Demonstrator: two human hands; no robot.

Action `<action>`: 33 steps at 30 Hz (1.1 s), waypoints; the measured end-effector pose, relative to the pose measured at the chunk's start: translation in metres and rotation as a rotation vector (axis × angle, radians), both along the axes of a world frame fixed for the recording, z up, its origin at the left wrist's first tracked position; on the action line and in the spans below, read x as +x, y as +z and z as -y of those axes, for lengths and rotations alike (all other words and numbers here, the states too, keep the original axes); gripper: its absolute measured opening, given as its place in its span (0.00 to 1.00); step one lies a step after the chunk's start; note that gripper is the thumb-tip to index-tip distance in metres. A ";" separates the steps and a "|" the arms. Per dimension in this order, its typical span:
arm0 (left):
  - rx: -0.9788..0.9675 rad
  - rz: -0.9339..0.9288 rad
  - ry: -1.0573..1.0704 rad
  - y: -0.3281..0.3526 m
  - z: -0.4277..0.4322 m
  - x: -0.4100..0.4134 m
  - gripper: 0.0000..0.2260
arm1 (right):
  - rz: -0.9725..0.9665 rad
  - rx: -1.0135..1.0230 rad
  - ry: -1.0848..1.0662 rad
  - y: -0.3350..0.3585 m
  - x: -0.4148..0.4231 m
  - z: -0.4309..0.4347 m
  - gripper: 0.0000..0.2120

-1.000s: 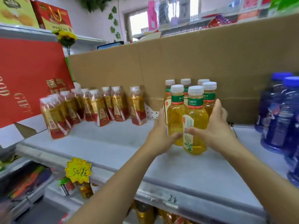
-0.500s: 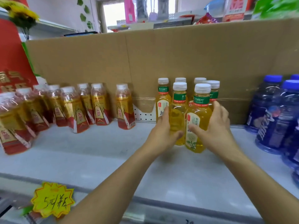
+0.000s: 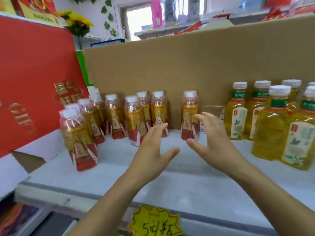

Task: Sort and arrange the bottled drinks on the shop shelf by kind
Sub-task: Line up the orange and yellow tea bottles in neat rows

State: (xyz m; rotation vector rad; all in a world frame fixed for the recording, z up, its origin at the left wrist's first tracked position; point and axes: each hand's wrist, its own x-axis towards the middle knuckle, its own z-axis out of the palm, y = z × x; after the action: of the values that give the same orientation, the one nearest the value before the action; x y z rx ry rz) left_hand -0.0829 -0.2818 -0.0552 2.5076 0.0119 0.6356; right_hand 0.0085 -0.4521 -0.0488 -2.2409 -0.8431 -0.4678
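Observation:
Several red-and-gold labelled tea bottles (image 3: 117, 120) stand in a loose cluster on the left half of the white shelf (image 3: 170, 181). One of that kind, a lone red-label bottle (image 3: 190, 114), stands apart near the cardboard back. Several yellow tea bottles with green bands (image 3: 271, 123) stand grouped on the right. My left hand (image 3: 153, 150) and my right hand (image 3: 213, 142) hover above the shelf with fingers spread and hold nothing. They face each other just in front of the lone red-label bottle.
A brown cardboard sheet (image 3: 187, 68) backs the shelf. A big red gift box (image 3: 34, 79) leans at the left, close to the red-label bottles. A yellow star price tag (image 3: 155, 223) hangs on the shelf's front edge.
Both hands have let go of the yellow tea bottles and moved left, now empty in front of the red-label bottles. The view has swung left, so the blue bottles are out of frame.

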 end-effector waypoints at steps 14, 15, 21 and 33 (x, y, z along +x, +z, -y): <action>0.269 0.091 0.045 0.101 -0.095 0.098 0.28 | -0.308 0.074 -0.162 0.040 0.091 -0.052 0.51; 0.339 0.059 0.055 0.105 -0.095 0.110 0.30 | -0.303 0.075 -0.161 0.037 0.097 -0.055 0.52; 0.663 -0.189 0.178 0.103 -0.097 0.157 0.40 | -0.252 0.137 0.030 0.024 0.124 -0.061 0.51; 0.623 0.067 0.254 0.103 -0.108 0.140 0.26 | -0.170 0.177 0.137 0.011 0.133 -0.090 0.51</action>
State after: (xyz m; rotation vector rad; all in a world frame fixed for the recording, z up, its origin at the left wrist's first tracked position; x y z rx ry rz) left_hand 0.0572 -0.1742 0.0477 3.1112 0.1275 0.9425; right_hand 0.1417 -0.3626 -0.0375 -2.0134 -0.8268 -0.2720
